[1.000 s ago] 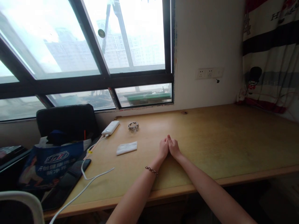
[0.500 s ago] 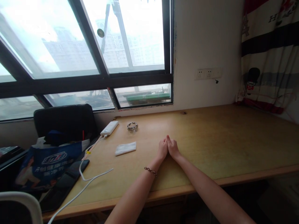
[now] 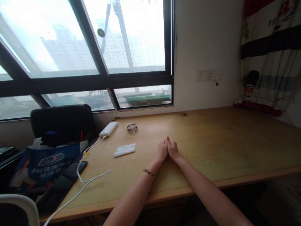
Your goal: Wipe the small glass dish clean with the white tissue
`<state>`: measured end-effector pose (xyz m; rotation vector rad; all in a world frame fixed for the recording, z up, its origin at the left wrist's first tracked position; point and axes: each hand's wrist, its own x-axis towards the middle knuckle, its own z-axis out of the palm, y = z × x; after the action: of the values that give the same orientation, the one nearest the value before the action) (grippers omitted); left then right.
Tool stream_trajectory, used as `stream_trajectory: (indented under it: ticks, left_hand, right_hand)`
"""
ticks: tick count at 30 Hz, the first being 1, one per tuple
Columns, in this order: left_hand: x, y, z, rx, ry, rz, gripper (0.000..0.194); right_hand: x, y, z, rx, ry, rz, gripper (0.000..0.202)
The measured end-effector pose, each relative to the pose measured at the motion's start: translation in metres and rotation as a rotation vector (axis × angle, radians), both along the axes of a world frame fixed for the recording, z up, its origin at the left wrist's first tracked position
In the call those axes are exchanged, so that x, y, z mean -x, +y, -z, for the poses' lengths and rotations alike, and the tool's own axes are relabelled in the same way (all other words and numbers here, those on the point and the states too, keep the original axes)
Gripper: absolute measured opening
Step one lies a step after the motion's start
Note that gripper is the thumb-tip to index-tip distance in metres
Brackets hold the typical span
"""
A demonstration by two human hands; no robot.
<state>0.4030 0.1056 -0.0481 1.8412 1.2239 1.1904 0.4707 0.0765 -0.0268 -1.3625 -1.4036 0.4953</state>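
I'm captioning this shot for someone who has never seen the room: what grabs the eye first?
The two hands, left hand and right hand, pressed palm to palm on the middle of the wooden desk. Left of them lie a white folded cloth, a silver bracelet and a white power bank with its cable, under the big window.

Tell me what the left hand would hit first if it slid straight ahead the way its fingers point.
Probably nothing on the desk: the left hand, pressed against the right hand, points toward the wall below the window, over bare wood. Depth is uncertain.
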Motion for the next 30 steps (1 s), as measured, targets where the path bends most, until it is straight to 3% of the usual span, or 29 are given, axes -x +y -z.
stream_trajectory:
  ticks: [5,9,13,16,19,22,25,27,30]
  left_hand:
    - [0.010,-0.004,-0.021,-0.058,0.257,-0.107,0.039]
    - [0.031,0.004,-0.033,-0.185,0.465,-0.440,0.033]
    - [0.059,0.022,-0.030,-0.131,0.574,-0.759,0.042]
    - [0.074,0.032,-0.021,-0.009,0.520,-0.865,0.048]
    - [0.070,0.031,-0.014,-0.053,0.443,-0.753,0.048]
    - [0.050,0.023,-0.010,-0.215,0.370,-0.409,0.039]
    - [0.029,0.013,-0.007,-0.269,0.314,-0.116,0.037]
    - [0.023,0.008,-0.005,-0.252,0.310,-0.024,0.035]
    - [0.024,0.006,-0.007,-0.228,0.369,-0.001,0.032]
  right_hand:
    - [-0.008,0.006,0.004,0.035,-0.057,0.062,0.059]
    - [-0.018,0.016,0.010,0.128,0.020,0.207,0.062]
    - [-0.020,0.022,0.014,0.185,0.105,0.256,0.061]
    - [-0.019,0.021,0.014,0.173,0.127,0.228,0.060]
    - [-0.018,0.020,0.015,0.141,0.145,0.214,0.059]
    - [-0.020,0.021,0.015,0.130,0.183,0.215,0.057]
    - [-0.024,0.024,0.014,0.142,0.263,0.241,0.056]
    - [-0.027,0.026,0.014,0.168,0.333,0.263,0.055]
    - [-0.031,0.028,0.013,0.194,0.405,0.281,0.054]
